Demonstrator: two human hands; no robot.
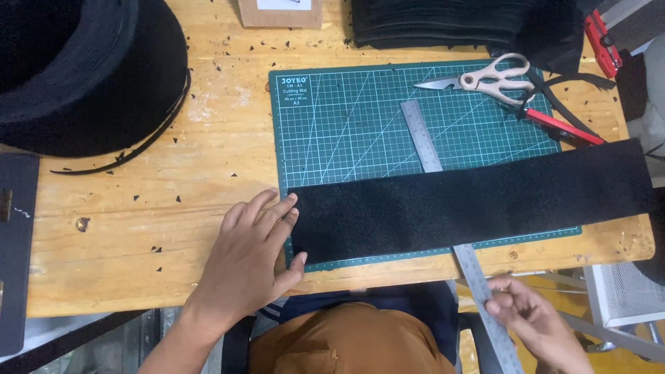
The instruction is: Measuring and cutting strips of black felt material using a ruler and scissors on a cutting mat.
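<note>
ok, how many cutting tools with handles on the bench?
2. Cream-handled steel scissors lie on the green cutting mat's top right corner. Red-handled cutters lie just right of them, partly under black strips. A red tool at the far edge is unclear; more may be hidden under fabric.

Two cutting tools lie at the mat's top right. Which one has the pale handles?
The scissors, lying on the green cutting mat with cream handles; the other tool beside them has red handles and lies partly off the mat.

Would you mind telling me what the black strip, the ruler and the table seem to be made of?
The black strip looks like felt or a similar fabric: matt, slightly fuzzy, no shine. The ruler seems to be steel: thin, grey, with a brushed sheen. The table appears to be light, unpainted wood, with visible grain and knots.
</note>
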